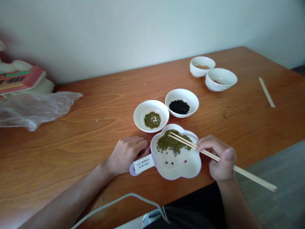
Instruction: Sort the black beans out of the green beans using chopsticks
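Note:
A flower-shaped white dish with a purple rim and a labelled handle holds green beans, heaped toward its far side, and one dark bean near the front. Closed around a pair of wooden chopsticks, my right hand is at the dish's right edge, and the chopstick tips touch the green beans. My left hand rests on the table against the handle, fingers curled; what they hold, if anything, is hidden. Just beyond the dish stand a bowl of green beans and a bowl of black beans.
Two more white bowls stand farther back: one with tan contents, one with reddish contents. A wooden stick lies at the right. Clear plastic and a red box are at the left. A cable crosses in front.

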Demonstrator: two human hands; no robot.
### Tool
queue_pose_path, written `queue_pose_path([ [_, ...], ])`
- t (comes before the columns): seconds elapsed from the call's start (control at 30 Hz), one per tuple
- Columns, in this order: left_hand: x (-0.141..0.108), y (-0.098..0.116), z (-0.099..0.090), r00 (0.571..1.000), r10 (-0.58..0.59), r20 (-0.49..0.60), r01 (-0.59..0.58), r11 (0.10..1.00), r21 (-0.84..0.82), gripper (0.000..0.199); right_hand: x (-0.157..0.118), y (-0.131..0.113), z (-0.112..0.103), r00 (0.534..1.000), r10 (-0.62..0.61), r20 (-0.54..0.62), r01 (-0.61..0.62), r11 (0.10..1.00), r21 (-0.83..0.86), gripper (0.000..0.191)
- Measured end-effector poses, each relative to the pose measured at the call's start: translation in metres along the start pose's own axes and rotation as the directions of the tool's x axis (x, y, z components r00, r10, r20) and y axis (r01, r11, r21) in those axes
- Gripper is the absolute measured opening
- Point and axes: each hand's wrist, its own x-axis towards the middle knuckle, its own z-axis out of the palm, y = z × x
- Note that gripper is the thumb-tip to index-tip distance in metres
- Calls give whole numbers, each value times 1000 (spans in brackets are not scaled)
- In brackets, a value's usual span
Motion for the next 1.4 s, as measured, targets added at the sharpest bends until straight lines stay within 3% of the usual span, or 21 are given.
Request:
queue_pose_path([
  [0.33,-1,0,2,1000,10,-16,-10,1000,16,30,0,-4,4,999,-11,-50,11,1000,7,60],
  [0.67,0,0,1,1000,15,-24,-14,1000,13,30,-3,-5,2,994,31,-104,-28,999,27,67],
  [0.97,0,1,1,1000,17,-19,-17,999,28,29,3,-11,0,995,101,-5,-100,993,69,80],
  [1.4,1,2,1,1000,16,-18,-15,999,30,29,1,-6,0,997,67,39,-68,998,15,75],
])
